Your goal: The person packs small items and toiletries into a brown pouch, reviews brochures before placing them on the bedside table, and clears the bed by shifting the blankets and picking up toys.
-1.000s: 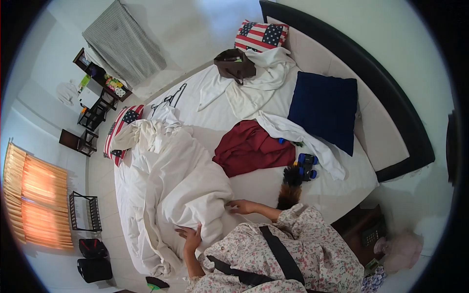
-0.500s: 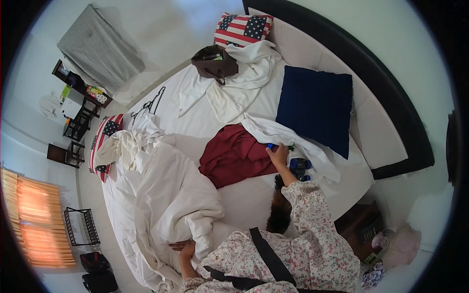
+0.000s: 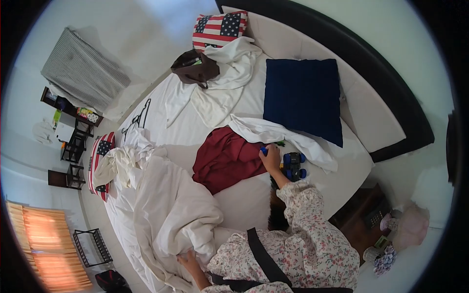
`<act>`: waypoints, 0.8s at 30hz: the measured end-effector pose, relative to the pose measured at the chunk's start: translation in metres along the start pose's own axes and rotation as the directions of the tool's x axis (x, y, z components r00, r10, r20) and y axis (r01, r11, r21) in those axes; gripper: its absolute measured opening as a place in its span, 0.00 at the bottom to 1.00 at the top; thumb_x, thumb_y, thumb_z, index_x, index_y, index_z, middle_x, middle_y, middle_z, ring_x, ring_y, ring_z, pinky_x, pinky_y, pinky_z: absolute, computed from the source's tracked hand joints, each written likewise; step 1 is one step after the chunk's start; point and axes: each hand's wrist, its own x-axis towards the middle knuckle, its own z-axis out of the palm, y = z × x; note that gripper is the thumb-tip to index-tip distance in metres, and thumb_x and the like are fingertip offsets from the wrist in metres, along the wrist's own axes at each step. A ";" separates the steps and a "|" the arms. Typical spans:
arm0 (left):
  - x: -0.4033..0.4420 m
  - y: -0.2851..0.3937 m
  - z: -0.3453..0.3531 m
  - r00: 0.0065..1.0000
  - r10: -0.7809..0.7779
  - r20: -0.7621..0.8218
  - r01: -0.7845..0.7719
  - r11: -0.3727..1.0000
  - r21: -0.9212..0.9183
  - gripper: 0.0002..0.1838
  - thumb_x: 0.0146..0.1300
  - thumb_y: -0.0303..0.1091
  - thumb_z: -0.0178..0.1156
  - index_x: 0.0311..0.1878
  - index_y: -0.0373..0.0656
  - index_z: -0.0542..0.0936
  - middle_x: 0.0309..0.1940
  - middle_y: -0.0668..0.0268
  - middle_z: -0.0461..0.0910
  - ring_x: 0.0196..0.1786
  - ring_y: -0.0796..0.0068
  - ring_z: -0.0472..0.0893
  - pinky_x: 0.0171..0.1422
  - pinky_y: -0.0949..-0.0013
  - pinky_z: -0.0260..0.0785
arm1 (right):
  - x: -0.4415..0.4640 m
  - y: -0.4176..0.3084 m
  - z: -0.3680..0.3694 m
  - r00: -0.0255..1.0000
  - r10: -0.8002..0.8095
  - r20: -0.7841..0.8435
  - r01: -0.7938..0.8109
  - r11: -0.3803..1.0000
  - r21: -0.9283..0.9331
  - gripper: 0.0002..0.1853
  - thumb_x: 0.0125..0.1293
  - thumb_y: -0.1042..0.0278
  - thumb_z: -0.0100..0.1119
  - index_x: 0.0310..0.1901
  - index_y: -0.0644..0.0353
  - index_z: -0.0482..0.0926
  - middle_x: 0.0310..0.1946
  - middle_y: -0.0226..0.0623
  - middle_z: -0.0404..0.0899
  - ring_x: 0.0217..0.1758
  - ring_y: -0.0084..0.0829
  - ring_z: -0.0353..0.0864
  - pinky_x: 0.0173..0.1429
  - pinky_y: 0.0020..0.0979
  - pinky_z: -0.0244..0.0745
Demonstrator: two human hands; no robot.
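My right hand (image 3: pixel 270 160) is closed on a small blue object (image 3: pixel 264 150) at the right edge of a crumpled dark red cloth (image 3: pixel 227 158). Just right of that hand lies a black and blue toy car (image 3: pixel 294 166). My left hand (image 3: pixel 191 263) rests on the rumpled white duvet (image 3: pixel 171 215), its visible fingers slightly apart. Under my right forearm, a dark furry item (image 3: pixel 277 210) is partly hidden by the sleeve. A white garment (image 3: pixel 283 136) stretches between the red cloth and a navy pillow (image 3: pixel 303 100).
Toward the back of the bed are a brown bag (image 3: pixel 195 69), white clothes (image 3: pixel 217 105) and a flag-pattern cushion (image 3: pixel 220 30). Black hangers (image 3: pixel 139 117) lie near the far edge. A nightstand (image 3: pixel 359 215) with a telephone stands at right.
My right hand has left the duvet, reached toward the headboard and closed on the small blue object. My left hand stays on the duvet. The camera view has shifted.
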 end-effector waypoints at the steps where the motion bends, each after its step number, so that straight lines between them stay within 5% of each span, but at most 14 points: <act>1: -0.012 0.025 -0.006 0.995 0.044 -0.093 -0.054 0.993 -0.107 0.34 0.64 0.34 0.57 0.69 0.31 0.59 0.68 0.42 0.59 0.68 0.46 0.62 0.71 0.54 0.57 | -0.007 -0.008 -0.012 0.999 -0.027 -0.019 0.027 0.999 0.017 0.20 0.55 0.59 0.70 0.42 0.61 0.74 0.39 0.42 0.75 0.45 0.44 0.74 0.53 0.41 0.70; 3: -0.032 0.066 -0.006 0.953 0.094 -0.289 -0.183 0.936 -0.301 0.25 0.64 0.27 0.55 0.64 0.32 0.66 0.62 0.46 0.66 0.60 0.54 0.71 0.63 0.58 0.66 | -0.028 -0.036 -0.043 0.995 -0.018 0.093 -0.004 0.974 0.228 0.17 0.58 0.59 0.68 0.41 0.60 0.75 0.37 0.41 0.75 0.44 0.43 0.74 0.52 0.41 0.69; 6: -0.037 0.103 0.012 0.758 0.625 -0.185 -0.641 0.767 -0.032 0.20 0.65 0.22 0.52 0.60 0.36 0.68 0.54 0.55 0.71 0.50 0.62 0.74 0.53 0.63 0.71 | -0.074 -0.090 -0.081 0.972 -0.121 0.204 -0.031 0.788 0.615 0.15 0.60 0.58 0.67 0.42 0.60 0.78 0.35 0.38 0.76 0.42 0.39 0.75 0.52 0.38 0.69; 8: -0.029 0.110 0.041 0.763 0.615 0.198 -0.478 0.743 -0.468 0.18 0.68 0.29 0.53 0.60 0.38 0.70 0.53 0.56 0.72 0.50 0.61 0.75 0.54 0.62 0.70 | -0.098 -0.121 -0.103 0.872 -0.331 0.362 -0.029 0.701 0.712 0.14 0.63 0.60 0.66 0.45 0.58 0.80 0.41 0.35 0.76 0.42 0.30 0.74 0.47 0.32 0.71; 10: -0.054 0.160 0.064 0.825 0.309 0.474 0.218 0.600 -0.770 0.17 0.71 0.38 0.53 0.59 0.40 0.72 0.51 0.57 0.73 0.50 0.63 0.76 0.54 0.61 0.70 | -0.114 -0.154 -0.130 0.750 -0.471 0.464 -0.075 0.636 0.768 0.16 0.64 0.58 0.66 0.48 0.58 0.80 0.43 0.35 0.76 0.46 0.32 0.73 0.52 0.35 0.69; 13: -0.055 0.191 0.072 0.577 0.160 0.801 0.735 0.327 -0.595 0.15 0.71 0.44 0.53 0.48 0.42 0.76 0.40 0.61 0.76 0.44 0.69 0.77 0.48 0.65 0.73 | -0.122 -0.171 -0.144 0.602 -0.654 0.459 0.060 0.610 0.790 0.18 0.62 0.56 0.66 0.48 0.58 0.82 0.42 0.36 0.77 0.50 0.38 0.72 0.59 0.37 0.64; 18: -0.006 0.124 0.103 0.494 0.108 0.863 0.782 0.379 -0.495 0.17 0.69 0.44 0.55 0.25 0.49 0.69 0.18 0.71 0.67 0.21 0.75 0.68 0.23 0.72 0.61 | -0.077 -0.137 -0.110 0.698 -0.616 0.366 0.211 0.666 0.716 0.16 0.61 0.57 0.66 0.46 0.57 0.80 0.44 0.38 0.78 0.50 0.40 0.73 0.59 0.39 0.64; 20: -0.011 0.126 0.091 0.487 0.076 0.870 0.788 0.391 -0.476 0.20 0.69 0.44 0.55 0.21 0.51 0.65 0.15 0.72 0.63 0.16 0.77 0.64 0.18 0.73 0.55 | -0.038 -0.094 -0.070 0.796 -0.413 0.443 0.000 0.732 0.682 0.15 0.59 0.60 0.66 0.45 0.58 0.79 0.44 0.40 0.77 0.48 0.45 0.75 0.58 0.42 0.67; 22: -0.014 0.117 0.081 0.461 0.101 0.882 0.805 0.371 -0.463 0.20 0.69 0.44 0.56 0.20 0.51 0.64 0.14 0.72 0.62 0.14 0.78 0.62 0.16 0.73 0.52 | 0.005 -0.057 -0.047 0.946 -0.243 0.216 0.156 0.923 0.353 0.15 0.57 0.65 0.65 0.44 0.61 0.78 0.44 0.45 0.77 0.46 0.48 0.76 0.57 0.45 0.69; 24: -0.021 0.114 0.072 0.464 0.070 0.883 0.798 0.400 -0.451 0.19 0.68 0.43 0.55 0.22 0.50 0.65 0.13 0.72 0.60 0.13 0.78 0.60 0.17 0.73 0.52 | 0.053 -0.025 -0.038 0.958 -0.167 0.232 0.183 0.982 -0.049 0.25 0.55 0.70 0.62 0.55 0.67 0.72 0.54 0.55 0.71 0.57 0.52 0.71 0.60 0.47 0.70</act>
